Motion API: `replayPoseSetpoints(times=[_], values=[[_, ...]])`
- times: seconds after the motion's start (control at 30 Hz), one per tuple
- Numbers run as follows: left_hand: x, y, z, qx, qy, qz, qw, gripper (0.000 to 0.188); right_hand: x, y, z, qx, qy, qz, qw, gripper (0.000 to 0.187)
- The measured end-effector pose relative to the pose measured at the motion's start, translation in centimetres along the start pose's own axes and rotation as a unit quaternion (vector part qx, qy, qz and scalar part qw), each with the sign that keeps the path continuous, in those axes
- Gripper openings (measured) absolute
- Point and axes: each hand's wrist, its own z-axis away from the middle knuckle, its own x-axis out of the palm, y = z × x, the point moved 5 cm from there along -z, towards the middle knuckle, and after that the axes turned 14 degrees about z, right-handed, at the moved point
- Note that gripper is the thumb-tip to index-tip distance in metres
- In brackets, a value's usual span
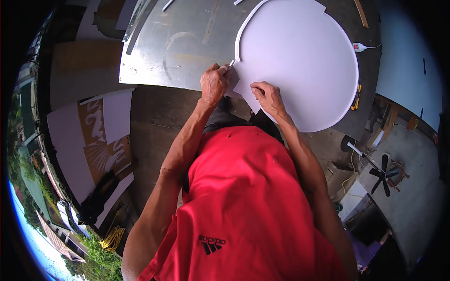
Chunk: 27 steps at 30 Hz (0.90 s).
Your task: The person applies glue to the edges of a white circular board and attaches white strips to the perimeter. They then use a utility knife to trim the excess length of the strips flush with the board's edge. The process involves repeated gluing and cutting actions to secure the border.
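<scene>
A large round white sheet (300, 70), with straight-edged corners at its top and near left, lies on the work table. Along its upper left edge stands a narrow white curved strip (240, 35). At the sheet's left side my left hand (214, 84) is closed, with a short thin white strip (231, 63) poking out between thumb and fingers. My right hand (269, 97) rests over the sheet's near left part, fingers curled in; whatever they may pinch is hidden. Beneath the left fingers a greyish corner piece (237, 80) juts past the sheet.
A shiny metal sheet (187, 51) covers the table's left half. Beside the round sheet's right edge lie a small white bottle (359, 47) and a yellow-and-black cutter (356, 97). A black-bladed fan (384, 174) stands at right. Patterned panels (96, 122) lean at left, near a yellow cable coil (112, 239).
</scene>
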Motion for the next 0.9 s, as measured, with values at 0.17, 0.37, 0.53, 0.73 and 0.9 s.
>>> replayPoseSetpoints(times=[0.17, 0.37, 0.53, 0.73, 0.9], values=[[0.6, -0.6, 0.1, 0.081, -0.014, -0.038, 0.996, 0.019, 0.2, -0.4, -2.0, -0.004, 0.035, 0.015, 0.999, 0.017], [1.1, -0.3, 0.4, 0.103, -0.003, -0.045, 0.994, 0.018, 1.1, 0.4, -3.6, 0.003, 0.044, 0.024, 0.999, 0.021], [1.3, -0.4, 0.2, 0.1, -0.016, -0.059, 0.993, 0.02, 1.2, -0.4, -5.2, 0.058, 0.006, -0.012, 0.998, 0.024], [1.4, -0.3, 0.3, 0.101, -0.023, -0.053, 0.993, 0.021, 1.2, -0.8, -6.3, 0.092, 0.003, -0.039, 0.995, 0.027], [1.7, -0.3, 0.1, 0.096, -0.028, -0.058, 0.993, 0.023, 1.5, -0.7, -6.7, 0.102, 0.004, -0.041, 0.994, 0.026]])
